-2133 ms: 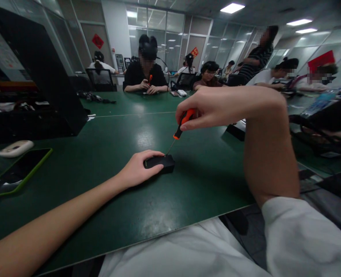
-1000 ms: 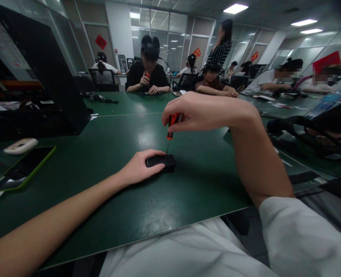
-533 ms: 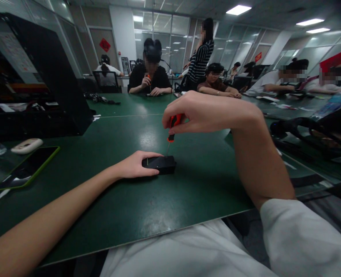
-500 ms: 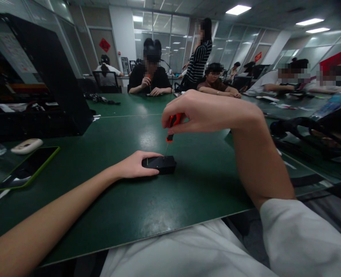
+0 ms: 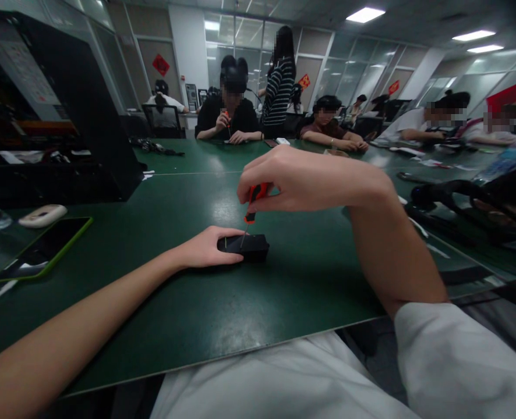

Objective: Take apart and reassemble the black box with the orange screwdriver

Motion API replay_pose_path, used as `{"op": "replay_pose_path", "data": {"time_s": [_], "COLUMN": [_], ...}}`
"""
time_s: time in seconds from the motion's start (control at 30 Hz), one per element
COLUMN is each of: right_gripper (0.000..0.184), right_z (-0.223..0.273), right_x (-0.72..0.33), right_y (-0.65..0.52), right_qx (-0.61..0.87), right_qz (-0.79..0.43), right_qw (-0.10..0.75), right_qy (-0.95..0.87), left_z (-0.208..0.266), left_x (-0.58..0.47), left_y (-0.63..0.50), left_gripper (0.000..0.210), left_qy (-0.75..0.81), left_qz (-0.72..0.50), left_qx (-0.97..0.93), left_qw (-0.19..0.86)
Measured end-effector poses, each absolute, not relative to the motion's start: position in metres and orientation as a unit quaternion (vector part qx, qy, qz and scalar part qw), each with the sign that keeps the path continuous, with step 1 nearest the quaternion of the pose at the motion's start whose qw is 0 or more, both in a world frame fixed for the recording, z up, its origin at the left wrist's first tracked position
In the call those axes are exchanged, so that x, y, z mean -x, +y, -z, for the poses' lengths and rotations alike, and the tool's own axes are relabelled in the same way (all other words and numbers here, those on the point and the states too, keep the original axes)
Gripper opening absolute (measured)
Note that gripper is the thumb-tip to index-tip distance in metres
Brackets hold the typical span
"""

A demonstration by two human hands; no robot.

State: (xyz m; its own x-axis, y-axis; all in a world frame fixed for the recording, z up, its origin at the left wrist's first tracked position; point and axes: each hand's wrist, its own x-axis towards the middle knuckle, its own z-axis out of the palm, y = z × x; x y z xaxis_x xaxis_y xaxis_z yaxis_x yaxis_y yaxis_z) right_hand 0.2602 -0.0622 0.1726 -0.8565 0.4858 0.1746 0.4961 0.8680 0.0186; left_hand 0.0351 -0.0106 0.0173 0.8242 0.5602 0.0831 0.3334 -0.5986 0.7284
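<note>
A small black box-shaped device (image 5: 255,247) lies on the green table (image 5: 188,320). My left hand (image 5: 201,249) is closed around its left end, thumb on the far side and a finger along the near side. Above it, my right hand (image 5: 279,180) grips a screwdriver (image 5: 250,214) with an orange and black handle. The screwdriver's thin shaft points down, slightly tilted, and its tip meets the device's top face. Whether the tip sits in a screw is too small to tell.
A phone in a green case (image 5: 43,250) and a pale oval case (image 5: 43,216) lie at the left. Behind them stands an open black computer case (image 5: 105,116). Black headgear with straps (image 5: 454,203) rests at the right. Several people sit across the table; one stands.
My right hand and the screwdriver have moved slightly left and down, and the tip has shifted left along the device's top. The standing person in stripes has moved left.
</note>
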Motion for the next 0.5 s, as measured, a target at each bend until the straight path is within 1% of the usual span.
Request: {"op": "replay_pose_path", "data": {"time_s": [0.1, 0.17, 0.23, 0.33, 0.5], "right_gripper": [0.014, 0.014, 0.015, 0.017, 0.016], "right_z": [-0.173, -0.174, -0.174, -0.174, -0.174], "right_x": [-0.259, -0.259, -0.26, -0.261, -0.259], "right_y": [-0.063, -0.062, -0.062, -0.061, -0.062], "right_qx": [0.248, 0.247, 0.249, 0.258, 0.257], "right_qz": [0.032, 0.031, 0.032, 0.036, 0.033], "right_qw": [0.083, 0.078, 0.073, 0.07, 0.064], "right_qy": [-0.965, -0.965, -0.965, -0.963, -0.964], "left_z": [-0.014, -0.011, -0.01, -0.009, -0.009], "left_x": [-0.035, -0.036, -0.039, -0.043, -0.046], "left_y": [-0.011, -0.012, -0.014, -0.017, -0.02], "left_gripper": [0.059, 0.053, 0.042, 0.03, 0.025], "left_qy": [0.241, 0.221, 0.194, 0.154, 0.137], "left_qz": [-0.187, -0.232, -0.269, -0.291, -0.306], "left_qx": [-0.869, -0.862, -0.865, -0.877, -0.877], "left_qw": [0.39, 0.392, 0.377, 0.349, 0.345]}}
